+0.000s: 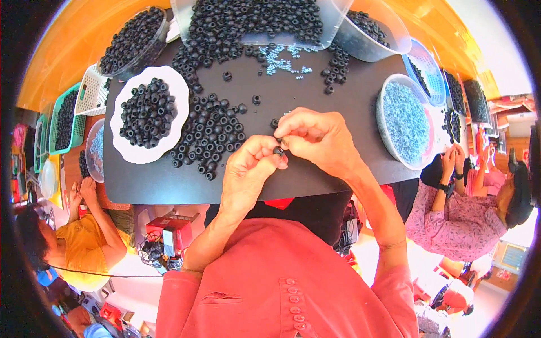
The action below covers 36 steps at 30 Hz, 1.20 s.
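Over the near part of the dark table my two hands meet. Between thumb and fingertips my left hand (251, 169) pinches a small round black plastic piece (278, 151) with a hollow middle. My right hand (321, 138) is closed in a pinch right beside that piece; its fingertips hide what they hold, if anything. A loose pile of the same black pieces (217, 132) lies left of my hands. A white scalloped plate (119, 141) heaped with black pieces stands farther left. Small pale-blue parts (282, 62) lie scattered beyond my hands.
A clear bin (332, 34) spills black pieces at the back. Tubs of black pieces (141, 39) stand at both far corners. On the right is a round tub (384, 132) of pale-blue parts. Co-workers sit at left (84, 242) and right (451, 219).
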Tool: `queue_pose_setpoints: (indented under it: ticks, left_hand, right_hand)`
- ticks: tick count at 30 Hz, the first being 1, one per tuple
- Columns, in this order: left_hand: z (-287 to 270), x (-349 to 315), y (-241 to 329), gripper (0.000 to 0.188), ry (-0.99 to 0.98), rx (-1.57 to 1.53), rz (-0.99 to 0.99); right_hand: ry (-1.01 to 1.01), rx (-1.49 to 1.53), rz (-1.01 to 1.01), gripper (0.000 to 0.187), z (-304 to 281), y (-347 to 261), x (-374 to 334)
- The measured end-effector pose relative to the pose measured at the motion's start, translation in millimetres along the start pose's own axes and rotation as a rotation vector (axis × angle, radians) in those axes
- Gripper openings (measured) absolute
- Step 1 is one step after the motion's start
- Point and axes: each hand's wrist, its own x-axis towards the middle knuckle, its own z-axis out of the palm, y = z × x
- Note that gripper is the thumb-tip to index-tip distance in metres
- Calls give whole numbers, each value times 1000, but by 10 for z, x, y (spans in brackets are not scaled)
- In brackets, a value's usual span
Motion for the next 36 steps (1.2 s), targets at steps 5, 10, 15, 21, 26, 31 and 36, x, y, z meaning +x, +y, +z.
queue_pose_setpoints:
  ticks: [5, 10, 15, 21, 26, 31, 36]
  left_hand:
    - [50, 25, -42, 12, 0, 82, -24]
    - [141, 37, -14, 13, 10, 38, -46]
    - [144, 52, -33, 14, -28, -108, -81]
    - [63, 80, -17, 17, -132, -293, -202]
    - [41, 103, -40, 18, -231, -440, -303]
    - [121, 98, 2, 19, -104, -350, -238]
    - [114, 87, -13, 15, -92, -173, -88]
  right_hand:
    - [37, -66, -147, 15, -53, 79, -163]
    - [90, -38, -142, 14, -52, 140, -250]
    - [124, -36, -119, 11, -69, 164, -270]
    - [59, -225, -281, 14, -126, 117, -241]
    - [-58, -287, -355, 16, -186, 113, -212]
    - [65, -220, -307, 24, -118, 149, -248]
    - [172, -238, -367, 25, -48, 271, -264]
